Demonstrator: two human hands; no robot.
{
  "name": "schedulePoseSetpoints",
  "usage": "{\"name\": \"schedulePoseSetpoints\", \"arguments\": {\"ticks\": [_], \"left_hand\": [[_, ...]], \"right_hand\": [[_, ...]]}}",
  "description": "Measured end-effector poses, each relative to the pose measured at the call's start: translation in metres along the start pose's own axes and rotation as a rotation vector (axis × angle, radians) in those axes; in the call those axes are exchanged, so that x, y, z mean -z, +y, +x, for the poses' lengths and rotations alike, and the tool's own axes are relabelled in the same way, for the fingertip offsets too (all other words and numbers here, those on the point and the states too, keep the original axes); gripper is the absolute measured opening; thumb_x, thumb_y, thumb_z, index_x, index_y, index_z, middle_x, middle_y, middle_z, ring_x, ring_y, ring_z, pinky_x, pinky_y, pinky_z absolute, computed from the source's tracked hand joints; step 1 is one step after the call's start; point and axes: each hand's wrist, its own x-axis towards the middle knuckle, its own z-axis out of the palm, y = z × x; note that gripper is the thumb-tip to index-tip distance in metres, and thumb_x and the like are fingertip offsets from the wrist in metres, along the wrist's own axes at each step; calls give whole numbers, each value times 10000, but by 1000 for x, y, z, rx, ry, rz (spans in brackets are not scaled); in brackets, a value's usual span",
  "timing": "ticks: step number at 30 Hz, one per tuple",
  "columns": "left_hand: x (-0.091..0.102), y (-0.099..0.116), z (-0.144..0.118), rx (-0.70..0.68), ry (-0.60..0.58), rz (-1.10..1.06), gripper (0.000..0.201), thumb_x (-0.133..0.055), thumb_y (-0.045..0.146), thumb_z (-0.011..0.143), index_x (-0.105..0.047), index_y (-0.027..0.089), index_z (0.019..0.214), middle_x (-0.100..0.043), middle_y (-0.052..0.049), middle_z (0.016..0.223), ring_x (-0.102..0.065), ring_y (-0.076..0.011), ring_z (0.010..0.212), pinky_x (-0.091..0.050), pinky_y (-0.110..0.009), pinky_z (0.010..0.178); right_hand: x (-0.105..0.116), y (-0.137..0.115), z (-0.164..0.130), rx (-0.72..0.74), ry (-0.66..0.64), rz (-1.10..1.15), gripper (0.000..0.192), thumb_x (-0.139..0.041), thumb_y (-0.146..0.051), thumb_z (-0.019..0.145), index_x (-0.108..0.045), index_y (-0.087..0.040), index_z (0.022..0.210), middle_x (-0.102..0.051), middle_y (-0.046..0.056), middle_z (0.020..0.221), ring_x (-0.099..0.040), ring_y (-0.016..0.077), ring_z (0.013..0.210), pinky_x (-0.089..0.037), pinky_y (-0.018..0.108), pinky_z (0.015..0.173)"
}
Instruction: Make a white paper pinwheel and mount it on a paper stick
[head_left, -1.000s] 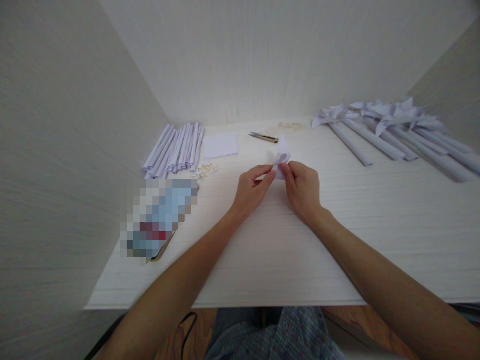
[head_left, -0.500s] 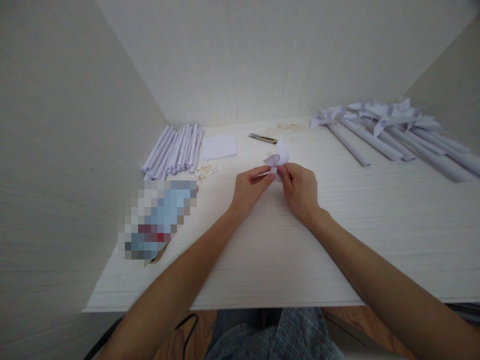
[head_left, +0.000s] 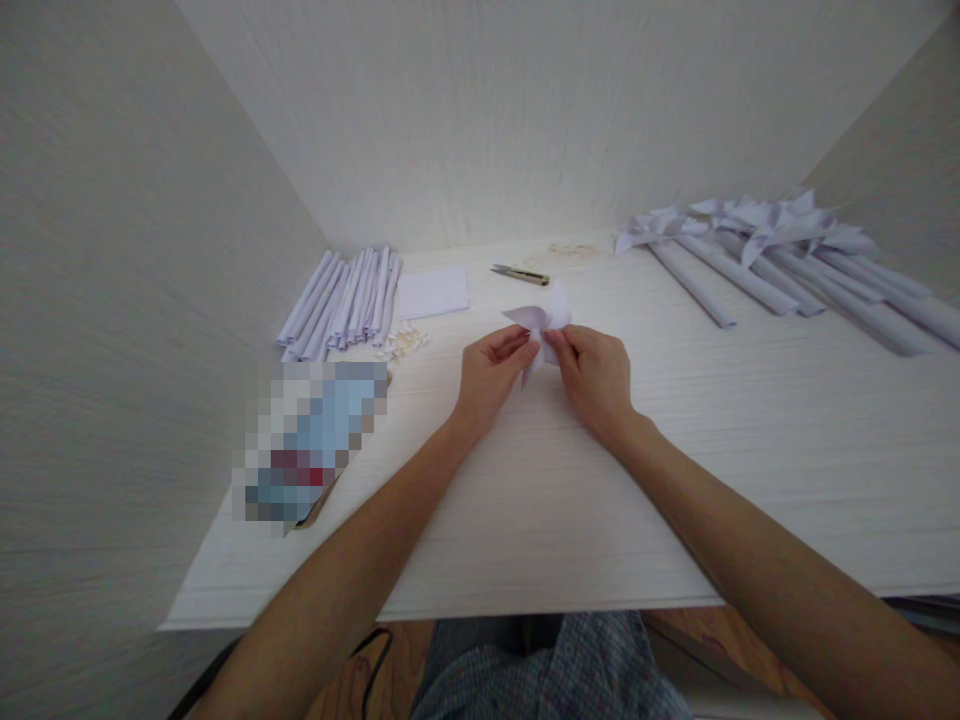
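At frame centre, my left hand (head_left: 491, 375) and right hand (head_left: 592, 375) both pinch a small folded white paper pinwheel head (head_left: 541, 322) just above the white table (head_left: 525, 520). It looks partly folded. Finished paper pinwheels on rolled sticks (head_left: 780, 255) lie upper right; plain rolled paper sticks (head_left: 345, 300) upper left. No containers show.

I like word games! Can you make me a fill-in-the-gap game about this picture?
1. Both hands hold a small folded piece of ____ paper.
2. The stack of rolled paper tubes lies on the ____ side of the table.
3. The finished paper pinwheels lie on the ____ side.

Missing words: white; left; right
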Motion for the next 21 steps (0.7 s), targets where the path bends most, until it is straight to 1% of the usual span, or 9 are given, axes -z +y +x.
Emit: {"name": "schedulePoseSetpoints", "arguments": {"ticks": [8,13,21], "left_hand": [[-1,0,0,17,27,32,253,-651,183,607,-668,155,858,-704,-31,879,-646,-150,830,-505,-292,769],[0,1,0,22,28,9,256,-657,176,595,-670,151,849,-707,-26,831,-648,-147,815,-507,-287,764],[0,0,0,15,43,35,239,-656,177,599,-671,152,836,-705,-30,853,-648,-146,807,-511,-293,756]], "right_hand": [[1,-1,-1,-11,6,-19,396,-352,-328,878,-512,-176,550,-549,27,568,-401,128,508,-191,276,506],[1,-2,-2,-16,4,-26,378,-374,-317,872,-524,-173,557,-554,25,575,-401,124,508,-190,277,506],[2,-2,-1,-40,7,-29,387,-359,-316,875,-532,-172,560,-557,34,576,-417,131,516,-188,277,507]]}}
